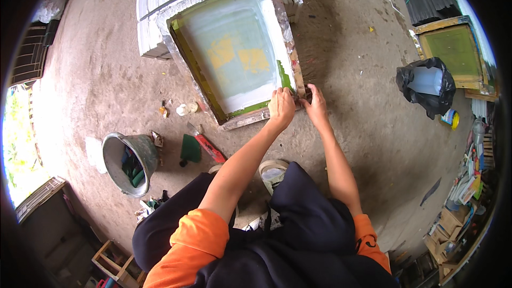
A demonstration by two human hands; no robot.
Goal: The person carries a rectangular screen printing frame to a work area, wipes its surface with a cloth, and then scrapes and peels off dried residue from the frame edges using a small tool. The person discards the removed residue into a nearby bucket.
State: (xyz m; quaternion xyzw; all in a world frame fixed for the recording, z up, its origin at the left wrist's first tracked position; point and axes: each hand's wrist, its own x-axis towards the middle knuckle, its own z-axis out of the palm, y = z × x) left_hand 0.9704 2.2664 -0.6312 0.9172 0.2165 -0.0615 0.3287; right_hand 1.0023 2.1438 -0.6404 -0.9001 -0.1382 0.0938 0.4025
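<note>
A screen printing frame [292,47] with a pale mesh [234,32] lies tilted in front of me, its far part over a stack of white strips. Two yellow patches and green edges show on the mesh. My left hand [281,108] is closed at the frame's near right inner corner, fingers curled down; what they pinch is hidden. Just outside the same corner, my right hand [316,108] grips the frame's edge, thumb towards the left hand and fingers bent around a small dark bit there. A green strip [284,76] runs along the mesh edge above my left hand.
Left of my feet stand a grey bucket [114,156] with dark cloths, a red-handled cutter [209,148], a green scraper [190,149] and a small white bottle [186,109]. To the right are a black-bagged container [434,108], a yellow-lidded tub [451,118] and another screen [452,48].
</note>
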